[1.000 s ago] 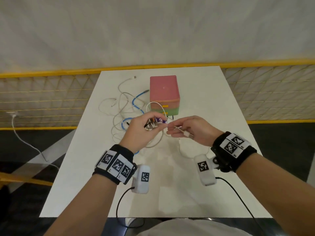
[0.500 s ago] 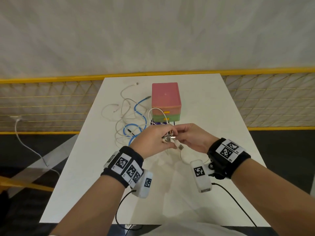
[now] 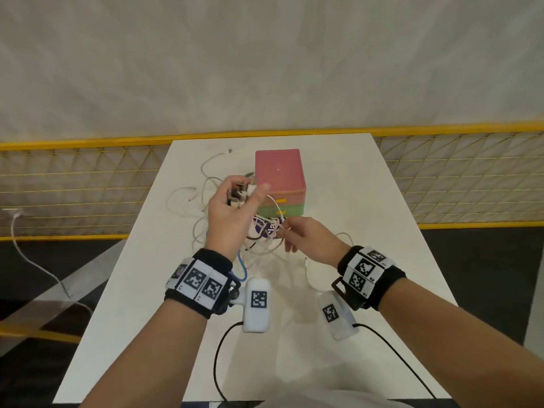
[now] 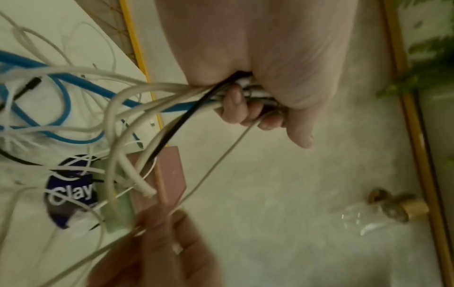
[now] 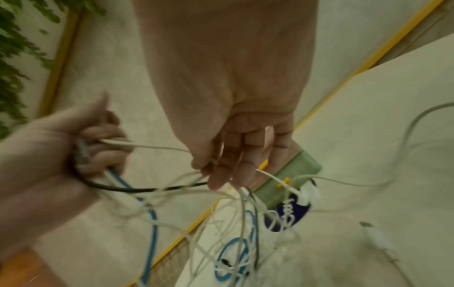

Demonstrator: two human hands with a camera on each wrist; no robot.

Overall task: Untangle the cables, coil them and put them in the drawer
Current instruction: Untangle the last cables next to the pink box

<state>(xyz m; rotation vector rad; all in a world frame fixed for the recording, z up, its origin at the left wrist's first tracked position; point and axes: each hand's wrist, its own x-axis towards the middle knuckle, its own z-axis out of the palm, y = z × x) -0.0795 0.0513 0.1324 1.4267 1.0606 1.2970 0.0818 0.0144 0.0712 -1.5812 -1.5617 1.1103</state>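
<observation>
A tangle of white, blue and black cables (image 3: 203, 207) lies on the white table (image 3: 368, 231), left of a small drawer box (image 3: 279, 172) with a pink top and a green lower drawer. My left hand (image 3: 244, 192) is raised above the tangle and grips a bundle of cable ends (image 4: 172, 93) in its curled fingers (image 4: 236, 108). A thin white cable (image 5: 157, 147) runs from that fist to my right hand (image 3: 287, 231), which pinches it between thumb and fingers (image 5: 221, 174) just in front of the box (image 5: 294, 174). Both drawers look closed.
A purple "Clay" packet (image 3: 265, 228) lies under the cables in front of the box. A loose white cable end (image 3: 306, 266) trails on the table by my right wrist. Yellow mesh fencing (image 3: 88, 187) borders the table's far side. Another white cable (image 3: 35, 266) lies on the floor at left.
My left hand has risen and moved away to the far left with the bundle. The hands, close together before, are now apart with the white cable stretched between them.
</observation>
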